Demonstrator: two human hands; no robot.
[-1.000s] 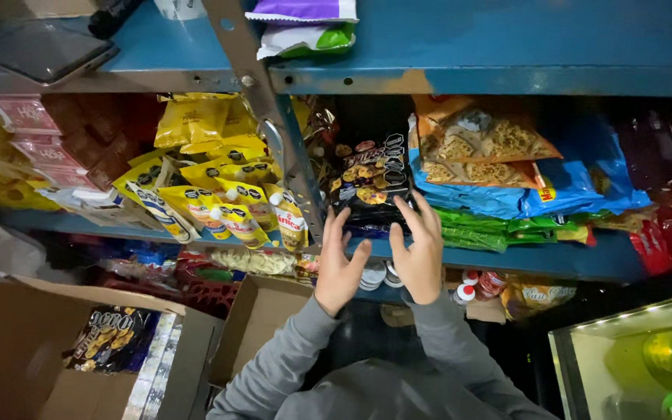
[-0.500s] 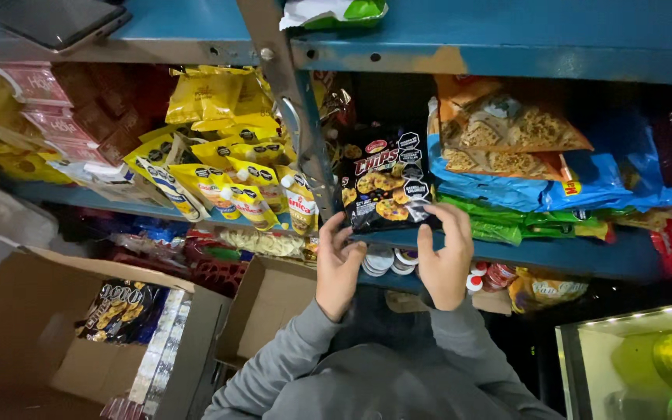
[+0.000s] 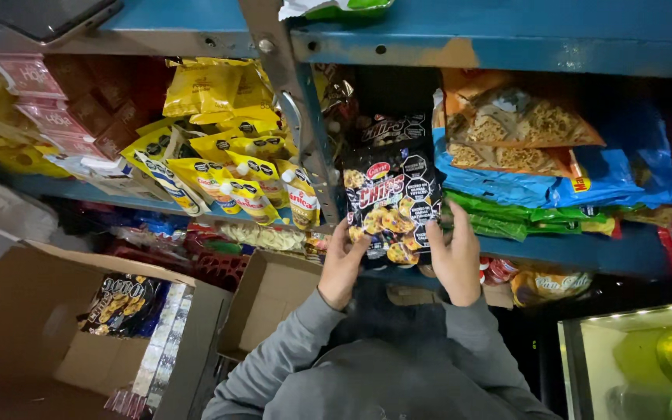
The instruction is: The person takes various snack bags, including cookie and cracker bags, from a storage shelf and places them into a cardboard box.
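A black bag of chips (image 3: 393,201) stands upright at the front of the blue shelf (image 3: 577,250), held from both sides. My left hand (image 3: 343,262) grips its lower left corner, and my right hand (image 3: 458,254) grips its lower right edge. Behind it more black bags (image 3: 386,127) are stacked in the dark of the shelf. Both grey sleeves reach up from the bottom of the view.
Yellow snack bags (image 3: 227,148) fill the shelf left of a metal upright (image 3: 293,109). Orange, blue and green bags (image 3: 523,155) lie to the right. Below left, an open cardboard box (image 3: 56,327) holds another black bag (image 3: 122,305); a smaller open box (image 3: 266,292) stands beside it.
My hands and the black bag have shifted slightly down and toward me on the shelf. The view has tilted down, so the top shelf shows less.
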